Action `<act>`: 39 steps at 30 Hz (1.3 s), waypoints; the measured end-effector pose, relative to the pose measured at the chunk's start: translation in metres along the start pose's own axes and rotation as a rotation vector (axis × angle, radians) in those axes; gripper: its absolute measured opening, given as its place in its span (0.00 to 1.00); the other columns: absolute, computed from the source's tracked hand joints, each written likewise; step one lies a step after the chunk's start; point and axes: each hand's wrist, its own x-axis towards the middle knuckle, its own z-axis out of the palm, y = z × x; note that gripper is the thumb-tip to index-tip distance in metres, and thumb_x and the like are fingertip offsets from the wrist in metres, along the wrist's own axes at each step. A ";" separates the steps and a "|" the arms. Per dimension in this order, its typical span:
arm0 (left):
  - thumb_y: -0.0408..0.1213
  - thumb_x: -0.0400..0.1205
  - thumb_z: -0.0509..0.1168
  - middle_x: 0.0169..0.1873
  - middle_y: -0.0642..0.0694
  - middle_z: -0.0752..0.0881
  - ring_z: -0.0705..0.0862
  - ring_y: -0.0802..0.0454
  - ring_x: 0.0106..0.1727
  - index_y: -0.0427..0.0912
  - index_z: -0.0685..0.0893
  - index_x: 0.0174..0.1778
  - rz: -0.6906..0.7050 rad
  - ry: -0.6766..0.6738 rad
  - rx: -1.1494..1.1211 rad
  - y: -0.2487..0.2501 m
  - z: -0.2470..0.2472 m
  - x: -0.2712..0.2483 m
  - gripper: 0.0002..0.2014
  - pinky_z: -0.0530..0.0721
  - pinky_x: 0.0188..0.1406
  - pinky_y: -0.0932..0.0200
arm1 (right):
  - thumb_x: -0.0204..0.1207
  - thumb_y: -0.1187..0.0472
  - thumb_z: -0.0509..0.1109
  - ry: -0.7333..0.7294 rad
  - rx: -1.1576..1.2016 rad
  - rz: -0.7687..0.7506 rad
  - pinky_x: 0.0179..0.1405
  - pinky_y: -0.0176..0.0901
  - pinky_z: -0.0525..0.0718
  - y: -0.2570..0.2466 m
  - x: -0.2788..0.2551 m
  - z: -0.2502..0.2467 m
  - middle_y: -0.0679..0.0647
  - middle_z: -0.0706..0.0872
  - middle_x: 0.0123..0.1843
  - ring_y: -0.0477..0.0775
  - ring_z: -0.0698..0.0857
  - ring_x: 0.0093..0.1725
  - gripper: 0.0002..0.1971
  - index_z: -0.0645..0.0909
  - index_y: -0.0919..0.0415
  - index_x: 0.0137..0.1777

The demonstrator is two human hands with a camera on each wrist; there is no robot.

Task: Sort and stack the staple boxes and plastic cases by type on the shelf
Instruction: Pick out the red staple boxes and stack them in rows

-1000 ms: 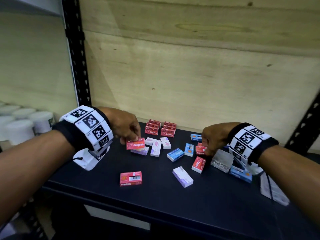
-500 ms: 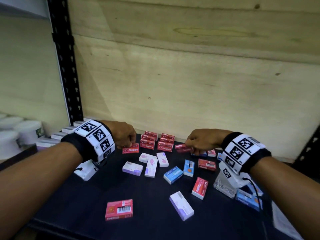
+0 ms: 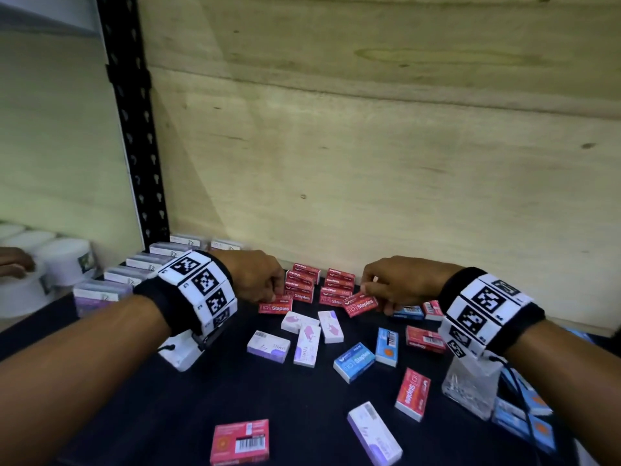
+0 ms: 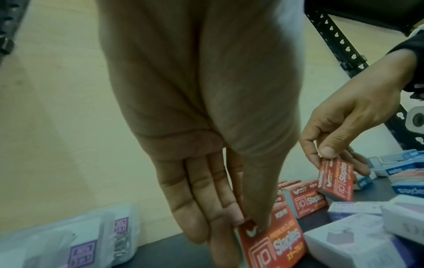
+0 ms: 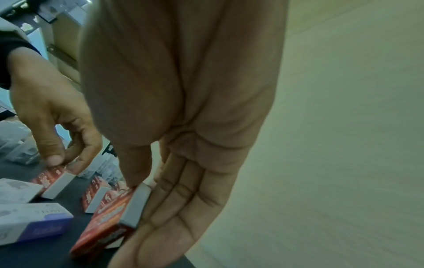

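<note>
Both hands had come forward to the red stacks [image 3: 317, 284] at the shelf [image 3: 161, 415] back: left hand [image 3: 257, 275] pinching a red staple box [image 3: 275, 307] just left-front of them, right hand [image 3: 398, 284] pinching another [image 3: 360, 305] just right-front, so red sorting neared completion.

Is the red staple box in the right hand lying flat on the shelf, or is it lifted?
Lifted and tilted. The right hand pinches the red staple box by one end between thumb and fingers, and in the right wrist view it slants above the shelf.
</note>
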 end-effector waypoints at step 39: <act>0.42 0.86 0.63 0.44 0.51 0.83 0.91 0.50 0.41 0.46 0.75 0.57 -0.075 -0.059 -0.092 -0.002 0.005 0.007 0.07 0.85 0.32 0.63 | 0.83 0.55 0.67 -0.118 -0.219 0.049 0.33 0.36 0.78 -0.020 0.005 0.008 0.50 0.92 0.42 0.44 0.86 0.34 0.06 0.84 0.53 0.54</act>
